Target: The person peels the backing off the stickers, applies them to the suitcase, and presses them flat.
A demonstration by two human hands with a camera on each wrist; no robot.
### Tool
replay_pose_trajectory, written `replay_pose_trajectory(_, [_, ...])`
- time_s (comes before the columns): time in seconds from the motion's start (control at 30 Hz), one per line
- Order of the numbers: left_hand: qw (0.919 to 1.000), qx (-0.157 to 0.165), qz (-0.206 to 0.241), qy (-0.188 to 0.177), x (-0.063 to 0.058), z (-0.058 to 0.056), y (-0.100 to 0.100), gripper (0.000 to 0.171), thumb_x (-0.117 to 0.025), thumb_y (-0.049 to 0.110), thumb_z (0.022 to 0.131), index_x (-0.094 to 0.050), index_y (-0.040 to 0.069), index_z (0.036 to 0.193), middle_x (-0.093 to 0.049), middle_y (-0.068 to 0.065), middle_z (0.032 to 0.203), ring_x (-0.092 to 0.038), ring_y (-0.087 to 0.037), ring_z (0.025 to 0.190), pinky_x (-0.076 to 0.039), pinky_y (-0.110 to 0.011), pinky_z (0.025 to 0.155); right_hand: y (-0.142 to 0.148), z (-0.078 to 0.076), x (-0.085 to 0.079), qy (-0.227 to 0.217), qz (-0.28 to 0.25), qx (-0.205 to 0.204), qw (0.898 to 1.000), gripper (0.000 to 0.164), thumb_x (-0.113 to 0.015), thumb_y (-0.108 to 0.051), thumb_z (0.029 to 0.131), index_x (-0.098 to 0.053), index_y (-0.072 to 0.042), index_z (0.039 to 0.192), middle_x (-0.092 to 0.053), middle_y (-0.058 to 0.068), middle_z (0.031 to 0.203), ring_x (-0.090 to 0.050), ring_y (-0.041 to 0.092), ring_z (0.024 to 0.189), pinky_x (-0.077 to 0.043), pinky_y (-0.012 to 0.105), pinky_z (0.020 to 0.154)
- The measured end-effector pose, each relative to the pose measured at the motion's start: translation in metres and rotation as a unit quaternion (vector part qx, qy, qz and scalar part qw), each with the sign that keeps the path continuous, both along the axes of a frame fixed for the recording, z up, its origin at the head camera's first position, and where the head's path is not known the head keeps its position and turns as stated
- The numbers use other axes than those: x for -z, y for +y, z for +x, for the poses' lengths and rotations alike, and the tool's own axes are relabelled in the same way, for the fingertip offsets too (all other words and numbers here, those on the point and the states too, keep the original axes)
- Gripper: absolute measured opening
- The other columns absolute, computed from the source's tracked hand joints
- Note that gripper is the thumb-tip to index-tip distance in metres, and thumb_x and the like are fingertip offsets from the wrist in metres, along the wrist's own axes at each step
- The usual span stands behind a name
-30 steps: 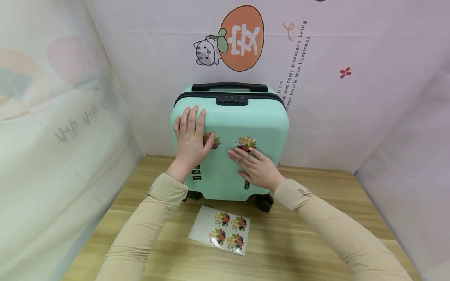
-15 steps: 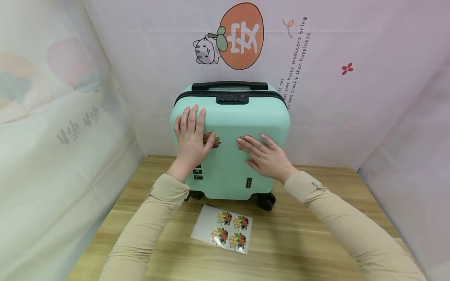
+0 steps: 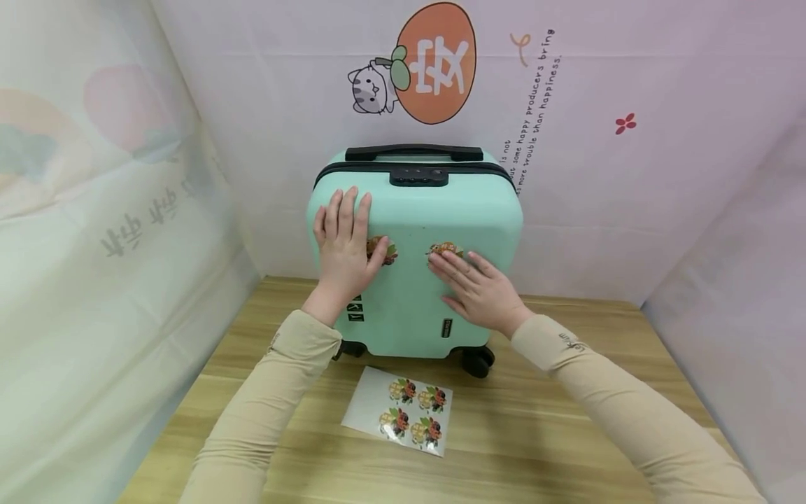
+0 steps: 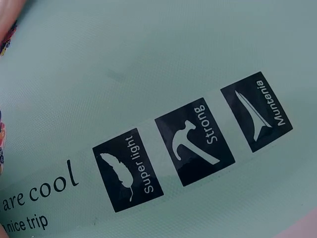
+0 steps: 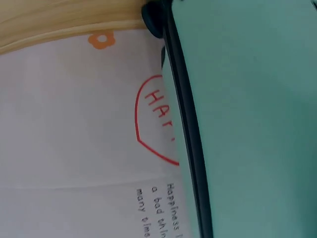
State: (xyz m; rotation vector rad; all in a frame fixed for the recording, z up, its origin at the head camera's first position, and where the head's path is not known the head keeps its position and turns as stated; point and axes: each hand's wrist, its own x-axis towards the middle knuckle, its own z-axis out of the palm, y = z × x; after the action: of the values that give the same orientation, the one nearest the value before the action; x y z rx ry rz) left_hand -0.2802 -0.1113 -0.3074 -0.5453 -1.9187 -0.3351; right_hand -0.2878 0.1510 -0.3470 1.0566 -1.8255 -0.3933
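A mint-green suitcase [image 3: 403, 294] with a black top handle [image 3: 412, 152] stands upright on the wooden table. My left hand [image 3: 343, 255] rests flat on its upper left front, fingers pointing up, its thumb over part of a fruit-patterned sticker [image 3: 388, 253]. With straight fingers, my right hand [image 3: 481, 287] presses against the right sticker [image 3: 447, 248], covering its lower part. The left wrist view shows the case's black printed labels [image 4: 194, 142] close up. In the right wrist view appear the suitcase's side and black zip edge [image 5: 185, 109], without the right hand.
A sticker sheet [image 3: 365, 413] bearing several fruit stickers lies on the wooden table [image 3: 535, 434] before the suitcase. One black wheel [image 3: 477, 362] shows at the case's lower right. Printed fabric [image 3: 630, 210] hangs behind and on both sides.
My right hand has moved right and slightly up over the right sticker, then slid down a little, baring its top. The left hand stays in place.
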Motion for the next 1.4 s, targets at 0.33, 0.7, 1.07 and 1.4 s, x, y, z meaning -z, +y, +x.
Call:
replay_pose_trajectory(0.33, [1.0000, -0.002, -0.006, 0.002, 0.002, -0.001, -0.001, 0.058, -0.038, 0.042, 0.099, -0.031, 0.006, 0.143, -0.029, -0.017, 0.148, -0.019, -0.034, 0.139, -0.012, -0.054, 0.110, 0.005, -0.001, 0.008, 0.026, 0.036, 0.027, 0.999, 0.065, -0.026, -0.048, 0.101, -0.004, -0.016, 0.153, 0.008, -0.005, 0.158, 0.007, 0.009, 0.146, -0.010, 0.031, 0.119])
replay_pose_trajectory(0.7, [0.9996, 0.000, -0.019, -0.019, -0.001, 0.001, -0.002, 0.060, -0.044, 0.040, 0.097, -0.030, 0.005, 0.144, -0.027, -0.017, 0.149, -0.017, -0.035, 0.140, -0.010, -0.054, 0.111, 0.029, -0.002, 0.003, 0.020, -0.041, 0.005, 0.999, 0.062, -0.023, -0.047, 0.102, -0.013, -0.013, 0.152, 0.004, -0.003, 0.159, 0.004, 0.011, 0.147, 0.000, 0.031, 0.120])
replay_pose_trajectory(1.07, [0.9994, -0.009, -0.022, -0.024, 0.001, 0.003, -0.003, 0.061, -0.045, 0.038, 0.096, -0.028, 0.005, 0.144, -0.026, -0.018, 0.150, -0.016, -0.035, 0.140, -0.010, -0.054, 0.111, 0.014, 0.005, 0.008, -0.023, -0.008, 0.008, 1.000, 0.062, -0.026, -0.046, 0.101, -0.007, -0.019, 0.153, 0.007, -0.005, 0.159, 0.007, 0.012, 0.146, -0.001, 0.035, 0.120])
replay_pose_trajectory(1.4, [0.9997, -0.001, -0.019, -0.018, 0.001, 0.000, -0.004, 0.061, -0.047, 0.037, 0.095, -0.029, 0.005, 0.144, -0.026, -0.018, 0.149, -0.016, -0.035, 0.140, -0.010, -0.054, 0.111, 0.013, -0.002, -0.009, 0.006, 0.004, 0.019, 1.000, 0.058, -0.024, -0.046, 0.102, -0.009, -0.024, 0.153, 0.005, -0.009, 0.159, 0.006, 0.009, 0.146, -0.004, 0.035, 0.120])
